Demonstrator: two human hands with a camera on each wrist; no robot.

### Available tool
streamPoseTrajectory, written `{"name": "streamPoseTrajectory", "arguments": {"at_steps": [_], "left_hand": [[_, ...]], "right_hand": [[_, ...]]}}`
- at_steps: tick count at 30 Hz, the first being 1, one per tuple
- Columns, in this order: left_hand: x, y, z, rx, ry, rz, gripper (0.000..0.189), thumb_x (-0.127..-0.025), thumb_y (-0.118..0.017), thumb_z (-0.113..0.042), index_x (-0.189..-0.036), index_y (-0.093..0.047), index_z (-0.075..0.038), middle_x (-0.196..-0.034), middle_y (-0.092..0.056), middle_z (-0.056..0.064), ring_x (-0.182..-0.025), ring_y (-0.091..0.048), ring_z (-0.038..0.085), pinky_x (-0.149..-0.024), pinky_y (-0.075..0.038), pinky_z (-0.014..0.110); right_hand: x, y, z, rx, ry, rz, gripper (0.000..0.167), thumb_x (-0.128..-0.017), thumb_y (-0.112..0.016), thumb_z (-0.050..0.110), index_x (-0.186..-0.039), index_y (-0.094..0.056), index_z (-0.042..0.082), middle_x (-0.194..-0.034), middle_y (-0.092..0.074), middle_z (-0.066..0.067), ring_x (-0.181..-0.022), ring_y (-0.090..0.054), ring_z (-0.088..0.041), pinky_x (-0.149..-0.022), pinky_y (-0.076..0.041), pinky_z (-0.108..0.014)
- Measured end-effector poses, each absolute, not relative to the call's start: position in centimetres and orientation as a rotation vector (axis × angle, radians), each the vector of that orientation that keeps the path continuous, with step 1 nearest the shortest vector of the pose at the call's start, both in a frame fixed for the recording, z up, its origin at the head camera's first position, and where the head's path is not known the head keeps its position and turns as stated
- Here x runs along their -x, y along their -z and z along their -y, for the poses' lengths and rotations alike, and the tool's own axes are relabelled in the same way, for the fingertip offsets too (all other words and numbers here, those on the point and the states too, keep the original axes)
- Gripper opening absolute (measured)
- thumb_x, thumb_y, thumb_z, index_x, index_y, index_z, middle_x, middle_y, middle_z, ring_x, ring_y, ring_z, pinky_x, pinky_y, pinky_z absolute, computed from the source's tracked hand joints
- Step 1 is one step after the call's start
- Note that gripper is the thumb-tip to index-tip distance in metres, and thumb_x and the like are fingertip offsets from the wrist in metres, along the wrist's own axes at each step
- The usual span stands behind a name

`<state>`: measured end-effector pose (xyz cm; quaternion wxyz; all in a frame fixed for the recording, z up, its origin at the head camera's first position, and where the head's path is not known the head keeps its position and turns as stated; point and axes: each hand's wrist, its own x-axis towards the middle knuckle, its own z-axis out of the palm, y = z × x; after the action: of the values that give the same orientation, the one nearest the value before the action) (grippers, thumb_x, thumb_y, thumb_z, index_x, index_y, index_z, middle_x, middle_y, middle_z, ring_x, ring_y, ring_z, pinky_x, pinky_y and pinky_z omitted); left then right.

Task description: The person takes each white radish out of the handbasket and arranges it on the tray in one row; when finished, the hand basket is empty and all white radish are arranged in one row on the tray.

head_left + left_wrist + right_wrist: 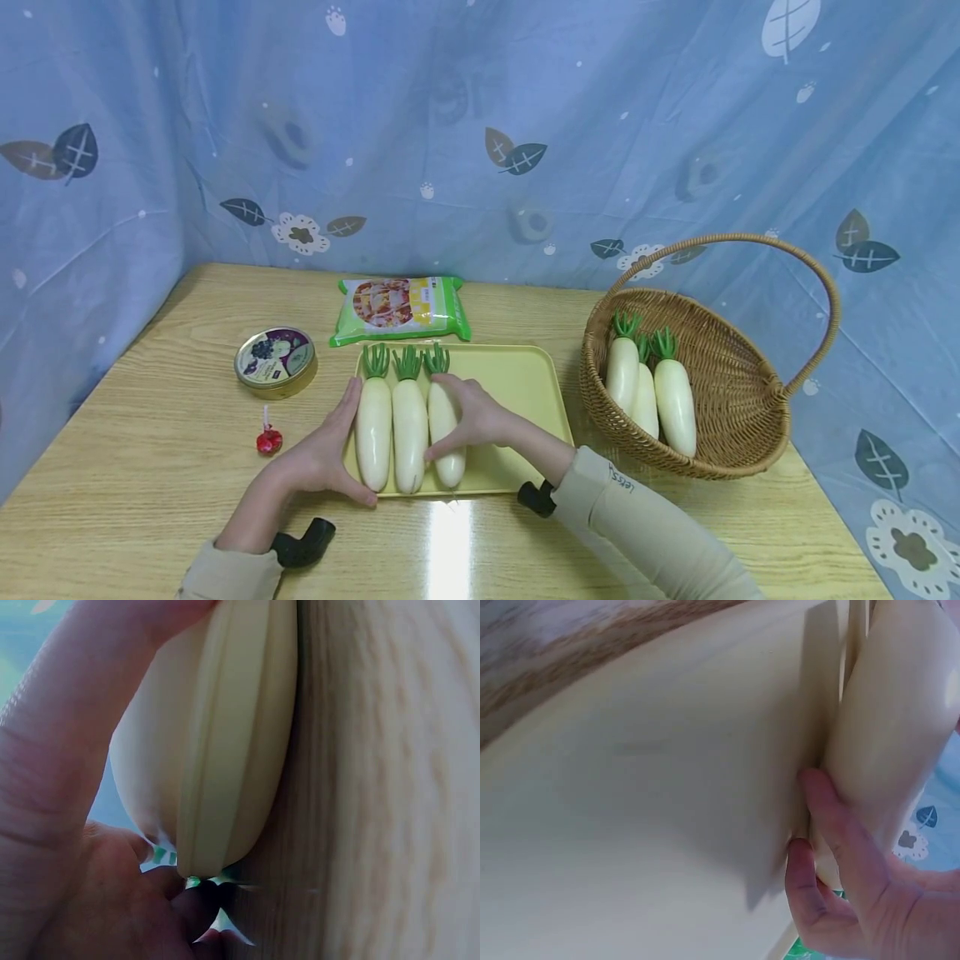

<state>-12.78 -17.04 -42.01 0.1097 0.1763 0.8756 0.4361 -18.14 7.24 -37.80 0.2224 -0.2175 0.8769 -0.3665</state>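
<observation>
Three white radishes with green tops lie side by side on a pale yellow tray [517,375]: a left one [373,433], a middle one [409,433] and a right one [448,471]. My right hand [476,417] grips the right radish [892,712] from above, its fingers on the far side near the tray floor in the right wrist view. My left hand [322,454] spans the tray's left front corner with thumb and fingers spread, touching the tray edge [232,742] beside the left radish. Its fingertips are partly hidden in the left wrist view.
A wicker basket [738,417] with a tall handle and several radishes [675,408] stands at the right. Behind the tray lies a green food packet [401,308]. A round tin [276,362] and a small red item [268,440] are at the left. A blue curtain [450,167] hangs behind.
</observation>
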Motion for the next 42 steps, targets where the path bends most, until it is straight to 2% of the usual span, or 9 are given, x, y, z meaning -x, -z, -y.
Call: {"name": "streamPoseTrajectory", "arguments": {"at_steps": [14,23,26,29,33,42], "left_hand": [[12.8,42.1,17.1,-0.520,-1.275,-2.581,0.152,-0.041,-0.090,-0.042,-0.142,0.016,0.001,-0.148,0.014,0.025,-0.135,0.006,0.041,-0.105,-0.007,0.057],[12.9,42.2,17.1,-0.517,-1.257,-2.590,0.153,-0.040,-0.089,-0.044,-0.142,0.016,0.001,-0.148,0.014,0.024,-0.135,0.006,0.040,-0.106,-0.007,0.056],[12.9,42.2,17.1,-0.516,-1.250,-2.591,0.153,-0.040,-0.089,-0.044,-0.142,0.016,0.001,-0.148,0.014,0.024,-0.135,0.006,0.041,-0.106,-0.007,0.056],[12.9,42.2,17.1,-0.516,-1.249,-2.590,0.152,-0.040,-0.089,-0.044,-0.142,0.016,0.001,-0.148,0.014,0.024,-0.135,0.006,0.041,-0.106,-0.007,0.056],[12.8,42.2,17.1,-0.515,-1.254,-2.589,0.152,-0.041,-0.089,-0.043,-0.142,0.015,0.002,-0.148,0.014,0.025,-0.135,0.006,0.041,-0.106,-0.006,0.057],[12.8,42.1,17.0,-0.514,-1.251,-2.590,0.152,-0.041,-0.089,-0.043,-0.142,0.015,0.002,-0.148,0.014,0.025,-0.135,0.006,0.041,-0.106,-0.006,0.057]], "right_hand": [[18.1,37.5,-7.3,0.585,0.992,-2.375,0.111,-0.055,-0.088,0.023,-0.145,-0.023,0.017,-0.139,-0.024,-0.024,-0.122,-0.034,-0.037,-0.095,-0.035,-0.055],[18.0,37.0,-7.8,0.620,1.006,-2.358,0.109,-0.058,-0.087,0.024,-0.145,-0.022,0.016,-0.138,-0.024,-0.024,-0.123,-0.031,-0.034,-0.096,-0.035,-0.054],[17.9,36.8,-8.0,0.623,1.003,-2.369,0.107,-0.059,-0.086,0.026,-0.145,-0.023,0.016,-0.137,-0.026,-0.024,-0.117,-0.036,-0.033,-0.093,-0.039,-0.049],[18.0,36.8,-8.2,0.626,1.001,-2.376,0.105,-0.061,-0.085,0.027,-0.145,-0.023,0.015,-0.134,-0.029,-0.023,-0.106,-0.044,-0.031,-0.085,-0.044,-0.040],[18.0,36.5,-8.5,0.611,1.020,-2.371,0.102,-0.063,-0.084,0.026,-0.145,-0.024,0.016,-0.132,-0.031,-0.023,-0.097,-0.049,-0.030,-0.076,-0.046,-0.033],[17.8,35.5,-9.3,0.537,1.117,-2.329,0.096,-0.066,-0.083,0.027,-0.144,-0.027,0.020,-0.142,-0.024,-0.021,-0.109,-0.048,-0.036,-0.078,-0.048,-0.037]]}}
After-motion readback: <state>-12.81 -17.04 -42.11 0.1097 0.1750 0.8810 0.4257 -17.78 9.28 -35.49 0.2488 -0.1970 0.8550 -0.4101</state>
